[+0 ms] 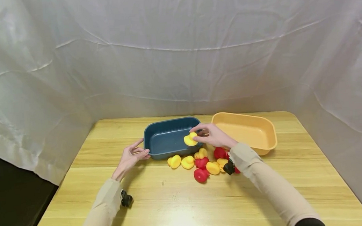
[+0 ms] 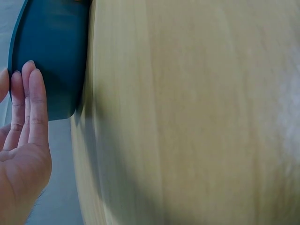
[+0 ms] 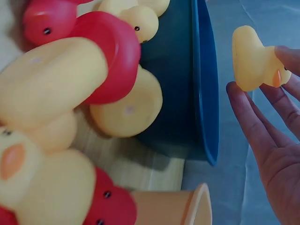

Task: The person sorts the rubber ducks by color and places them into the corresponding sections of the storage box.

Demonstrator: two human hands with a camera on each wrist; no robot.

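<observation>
My right hand (image 1: 215, 135) pinches a yellow rubber duck (image 1: 189, 140) between thumb and fingers, over the right part of a dark blue bin (image 1: 162, 156). In the right wrist view this duck (image 3: 248, 58) has an orange beak and lies tipped on its side in the fingertips. My left hand (image 1: 130, 159) rests at the bin's left end, thumb and fingertips at the rim. The left wrist view has its fingers (image 2: 37, 103) fairly straight alongside the blue wall (image 2: 58, 51). Inside the bin, the visible floor (image 1: 167, 142) is bare.
Several yellow ducks (image 1: 174, 161) and red ducks (image 1: 201, 175) lie loosely grouped in front of the blue bin, some under my right forearm. An orange-yellow bin (image 1: 269, 145) stands to the right. Pale cloth (image 1: 178, 74) hangs behind the wooden table (image 1: 162, 212).
</observation>
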